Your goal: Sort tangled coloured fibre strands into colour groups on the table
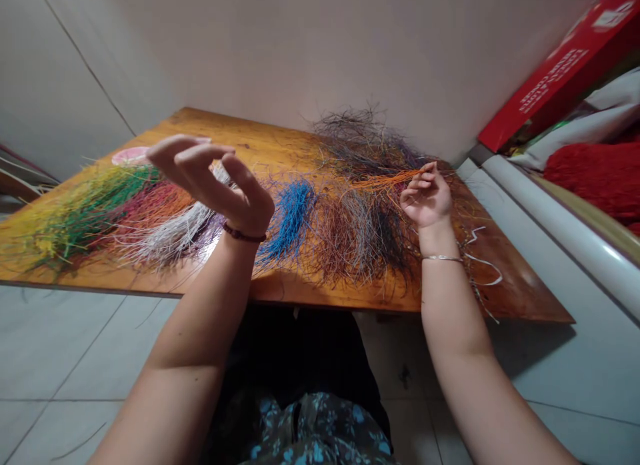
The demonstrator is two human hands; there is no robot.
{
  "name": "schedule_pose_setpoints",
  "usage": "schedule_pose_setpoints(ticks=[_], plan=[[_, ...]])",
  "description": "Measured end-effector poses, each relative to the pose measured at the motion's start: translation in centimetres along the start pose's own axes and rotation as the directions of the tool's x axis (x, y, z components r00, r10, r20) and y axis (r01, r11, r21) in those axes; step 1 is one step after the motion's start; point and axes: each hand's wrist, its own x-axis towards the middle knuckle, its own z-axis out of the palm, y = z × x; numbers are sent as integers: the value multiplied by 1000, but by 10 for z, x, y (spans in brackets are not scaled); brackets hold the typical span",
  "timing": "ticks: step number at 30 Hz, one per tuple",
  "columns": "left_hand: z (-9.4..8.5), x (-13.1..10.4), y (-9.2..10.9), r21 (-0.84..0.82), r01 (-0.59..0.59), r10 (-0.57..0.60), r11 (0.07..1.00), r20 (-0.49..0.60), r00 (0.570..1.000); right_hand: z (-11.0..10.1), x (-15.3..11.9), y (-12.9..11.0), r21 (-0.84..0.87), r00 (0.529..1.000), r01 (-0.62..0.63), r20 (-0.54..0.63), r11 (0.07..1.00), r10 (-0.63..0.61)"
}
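My right hand [428, 195] is closed on one end of a bundle of orange strands [383, 181], which stretches out to the left above the table. My left hand [215, 178] is raised over the white strands [173, 237], fingers apart and bent, holding nothing. Between my hands lie blue strands [290, 218], with brown strands [333, 238] and grey strands [361, 232] to their right. Behind the orange bundle sits a tangled heap of dark strands [355, 138]. Yellow strands [60, 215], green strands [105, 208] and red strands [137, 208] spread across the left side.
The wooden table [520, 285] stands against a pale wall [280, 52]. A pink round object [129, 156] lies at its back left. White cord [487, 260] is at the right. Beyond that are a red box [555, 72], a pale roll [555, 192] and red material [595, 178].
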Motion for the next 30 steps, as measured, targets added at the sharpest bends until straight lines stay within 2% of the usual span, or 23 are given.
schedule_pose_setpoints(ticks=[1,4,6,7,10,14,16,20,23,26,28,30], plan=[[-2,1,4,-3,0,0,1000,-34,999,0,0,0,3,1000,-6,0,1000,6],[-1,7,12,42,-32,41,999,-250,967,2,-1,1,-8,997,-24,-71,1000,24],[4,12,10,99,-43,68,994,-270,960,5,-1,1,31,993,-31,-110,999,34],[7,14,6,115,-34,61,993,-236,970,6,-1,1,59,992,-31,-116,998,38],[17,17,-12,147,-5,12,989,-42,999,7,-1,1,94,990,-49,-129,994,61],[26,16,-28,198,-71,41,978,150,988,5,-1,1,39,996,-63,-61,997,65],[30,14,-25,148,-130,100,980,193,976,5,-1,1,7,999,-48,-20,999,48],[37,8,-11,-117,-179,207,977,316,926,11,-2,3,-31,995,-58,-84,998,55],[43,4,-5,-300,-111,237,947,426,873,17,-3,3,11,996,-59,-70,998,60],[49,3,-5,-455,58,215,888,524,824,22,-4,4,-34,993,-72,-91,997,69],[54,2,-7,-513,175,189,841,580,793,23,-4,4,-67,991,-85,-109,994,77],[59,1,-9,-527,239,170,816,613,771,24,-4,6,-67,993,-88,-86,994,82]])
